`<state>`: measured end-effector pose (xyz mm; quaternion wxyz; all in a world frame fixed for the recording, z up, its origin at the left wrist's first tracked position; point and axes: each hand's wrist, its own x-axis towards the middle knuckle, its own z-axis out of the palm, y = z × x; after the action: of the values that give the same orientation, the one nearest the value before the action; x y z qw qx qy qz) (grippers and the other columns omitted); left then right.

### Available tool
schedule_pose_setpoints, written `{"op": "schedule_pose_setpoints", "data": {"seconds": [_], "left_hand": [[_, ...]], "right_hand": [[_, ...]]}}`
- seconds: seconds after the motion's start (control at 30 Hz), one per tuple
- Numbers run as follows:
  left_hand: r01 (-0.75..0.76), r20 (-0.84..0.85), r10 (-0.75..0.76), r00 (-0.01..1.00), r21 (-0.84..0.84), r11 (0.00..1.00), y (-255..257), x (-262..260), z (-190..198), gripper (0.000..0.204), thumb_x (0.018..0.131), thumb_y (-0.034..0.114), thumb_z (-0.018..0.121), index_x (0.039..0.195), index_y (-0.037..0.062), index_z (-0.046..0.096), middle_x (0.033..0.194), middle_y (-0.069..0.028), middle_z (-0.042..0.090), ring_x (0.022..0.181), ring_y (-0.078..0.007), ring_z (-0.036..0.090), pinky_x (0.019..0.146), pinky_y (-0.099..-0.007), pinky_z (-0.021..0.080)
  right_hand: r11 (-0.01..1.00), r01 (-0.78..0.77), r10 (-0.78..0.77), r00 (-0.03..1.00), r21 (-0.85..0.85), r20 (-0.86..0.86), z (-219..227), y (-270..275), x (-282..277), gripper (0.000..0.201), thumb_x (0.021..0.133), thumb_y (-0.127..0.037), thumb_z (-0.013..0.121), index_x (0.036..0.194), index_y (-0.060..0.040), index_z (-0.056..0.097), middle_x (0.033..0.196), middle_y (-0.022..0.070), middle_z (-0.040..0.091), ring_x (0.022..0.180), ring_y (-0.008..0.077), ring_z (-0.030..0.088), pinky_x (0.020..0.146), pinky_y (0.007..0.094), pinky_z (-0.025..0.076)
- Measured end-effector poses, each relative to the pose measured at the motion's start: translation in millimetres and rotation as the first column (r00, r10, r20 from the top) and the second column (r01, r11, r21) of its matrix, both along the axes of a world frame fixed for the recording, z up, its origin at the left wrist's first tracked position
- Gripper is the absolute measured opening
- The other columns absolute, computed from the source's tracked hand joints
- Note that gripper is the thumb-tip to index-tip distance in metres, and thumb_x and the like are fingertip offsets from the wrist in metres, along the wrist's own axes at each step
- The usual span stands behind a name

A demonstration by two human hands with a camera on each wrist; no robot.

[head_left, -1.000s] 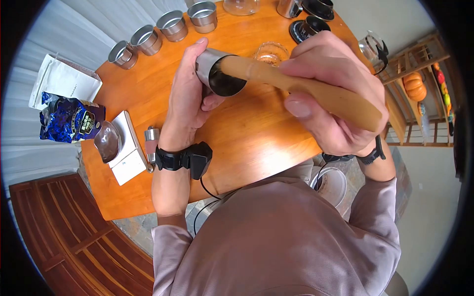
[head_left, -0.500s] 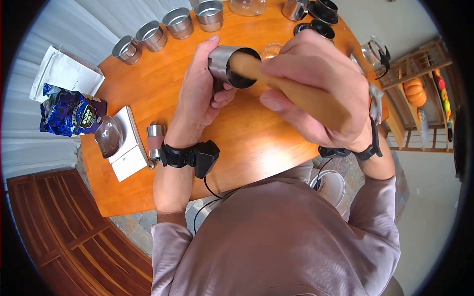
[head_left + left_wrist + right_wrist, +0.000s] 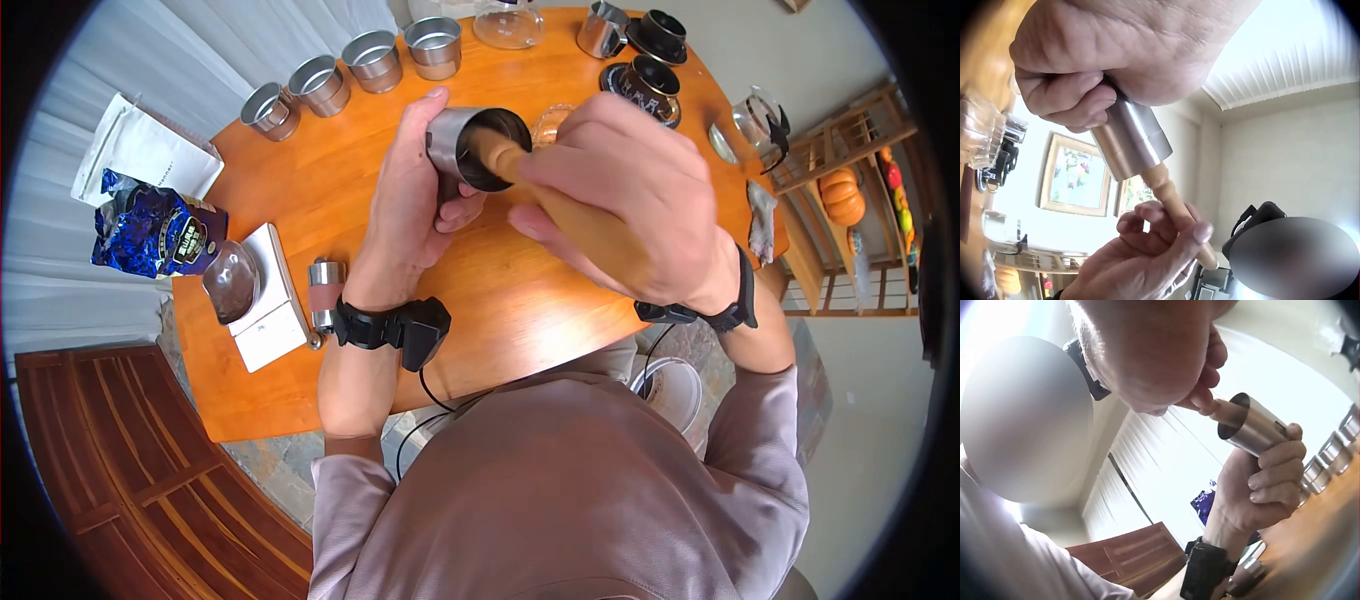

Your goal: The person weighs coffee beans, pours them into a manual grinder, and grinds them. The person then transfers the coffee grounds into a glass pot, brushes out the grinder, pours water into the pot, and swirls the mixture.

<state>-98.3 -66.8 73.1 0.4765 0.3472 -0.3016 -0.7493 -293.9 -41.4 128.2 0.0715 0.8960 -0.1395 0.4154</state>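
Observation:
The left hand (image 3: 415, 205) grips a steel cylinder (image 3: 447, 146), its dark opening tilted toward the right hand. In the right hand (image 3: 630, 200) is a wooden-handled tool (image 3: 590, 232), whose far end is inside the cylinder's mouth. From the left wrist view, thumb and fingers of the right hand (image 3: 1147, 256) pinch the wooden handle (image 3: 1175, 209) below the cylinder (image 3: 1132, 140). The right wrist view shows the left hand's fingers (image 3: 1275, 475) curled round the cylinder (image 3: 1257, 434). What lies deep inside the cylinder is hidden.
Several steel cups (image 3: 372, 62) line the table's (image 3: 300, 200) far left edge. At left are a white bag (image 3: 150, 150), a blue bag (image 3: 160, 235), a white scale (image 3: 270, 335) and a small grinder (image 3: 326, 285). Dark cups (image 3: 650, 85) and a glass pot (image 3: 755, 120) stand at right.
Compared with a second ago, the cylinder is farther right in the head view. The right hand has moved left, and the tool's end sits deeper in the opening.

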Motion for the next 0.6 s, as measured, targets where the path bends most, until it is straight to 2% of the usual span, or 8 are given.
{"op": "schedule_pose_setpoints", "data": {"seconds": [0.03,0.1,0.27,0.33,0.4,0.47,0.53,0.6], "left_hand": [[0.006,0.003,-0.006,1.000,-0.001,1.000,-0.3,0.5,-1.7,0.056,0.101,0.054,0.042,0.080,0.0075,0.064,0.056,-0.0014,0.053,0.036,-0.0074,0.034,0.033,-0.0215,0.023],[0.042,-0.028,-0.042,0.999,0.020,0.999,-3.9,4.4,-5.5,0.059,0.101,0.057,0.041,0.079,0.0071,0.065,0.056,-0.0012,0.054,0.036,-0.0077,0.034,0.033,-0.0220,0.023],[0.113,-0.104,-0.111,0.988,0.010,0.994,1.5,10.7,3.7,0.060,0.102,0.057,0.040,0.078,0.0076,0.064,0.056,-0.0002,0.054,0.036,-0.0086,0.033,0.033,-0.0231,0.022],[0.155,-0.174,-0.152,0.973,0.003,0.988,2.9,11.9,2.9,0.054,0.104,0.053,0.038,0.091,0.0064,0.061,0.068,-0.0022,0.059,0.035,-0.0066,0.035,0.031,-0.0193,0.025],[0.136,-0.154,-0.137,0.979,-0.013,0.991,6.6,9.0,7.0,0.055,0.104,0.054,0.036,0.093,0.0052,0.059,0.069,-0.0030,0.058,0.038,-0.0081,0.039,0.031,-0.0197,0.026],[0.102,-0.173,-0.098,0.980,0.014,0.995,9.2,5.6,10.1,0.056,0.104,0.054,0.035,0.094,0.0048,0.059,0.069,-0.0039,0.058,0.043,-0.0099,0.045,0.033,-0.0207,0.031],[0.090,-0.143,-0.086,0.986,0.025,0.996,9.7,4.8,8.9,0.056,0.105,0.054,0.034,0.093,0.0048,0.058,0.065,-0.0042,0.055,0.047,-0.0113,0.047,0.036,-0.0218,0.034],[0.171,-0.234,-0.184,0.955,-0.074,0.983,9.8,8.2,4.2,0.057,0.103,0.060,0.035,0.093,0.0085,0.057,0.064,-0.0021,0.056,0.036,-0.0084,0.034,0.031,-0.0208,0.024]], "right_hand": [[1.000,0.006,-0.006,1.000,-0.001,0.003,0.8,2.1,-0.8,0.032,0.074,-0.004,0.083,0.099,0.0080,0.066,0.076,0.0125,0.060,0.064,0.0293,0.055,0.057,0.0367,0.048],[0.992,-0.027,0.013,0.994,0.122,0.112,4.4,7.2,-0.3,0.030,0.076,-0.007,0.082,0.097,0.0073,0.066,0.075,0.0126,0.060,0.065,0.0297,0.057,0.056,0.0377,0.049],[1.000,0.016,-0.018,0.996,0.023,0.084,11.4,34.0,-6.0,0.028,0.077,-0.012,0.082,0.094,0.0043,0.067,0.078,0.0127,0.064,0.068,0.0294,0.061,0.056,0.0374,0.051],[0.999,0.037,-0.038,0.996,0.011,0.084,6.6,37.3,-2.2,0.028,0.077,-0.014,0.082,0.093,0.0032,0.067,0.078,0.0124,0.064,0.068,0.0291,0.062,0.056,0.0368,0.052],[0.996,0.055,-0.046,0.992,-0.074,0.117,-0.6,35.5,3.5,0.028,0.076,-0.013,0.082,0.094,0.0020,0.068,0.079,0.0109,0.064,0.071,0.0286,0.063,0.055,0.0355,0.052],[0.988,0.110,-0.095,0.987,-0.110,0.129,-5.3,36.5,10.4,0.029,0.074,-0.013,0.083,0.094,0.0013,0.069,0.079,0.0089,0.063,0.072,0.0269,0.062,0.053,0.0346,0.051],[0.975,0.180,-0.149,0.963,-0.129,0.223,-11.4,35.3,22.3,0.032,0.069,-0.012,0.080,0.096,0.0017,0.067,0.077,0.0066,0.061,0.068,0.0190,0.059,0.051,0.0266,0.046],[0.980,0.185,-0.159,0.950,-0.071,0.269,-12.6,36.7,31.1,0.036,0.065,-0.010,0.080,0.097,0.0015,0.068,0.078,0.0075,0.061,0.068,0.0206,0.059,0.052,0.0278,0.047]]}}
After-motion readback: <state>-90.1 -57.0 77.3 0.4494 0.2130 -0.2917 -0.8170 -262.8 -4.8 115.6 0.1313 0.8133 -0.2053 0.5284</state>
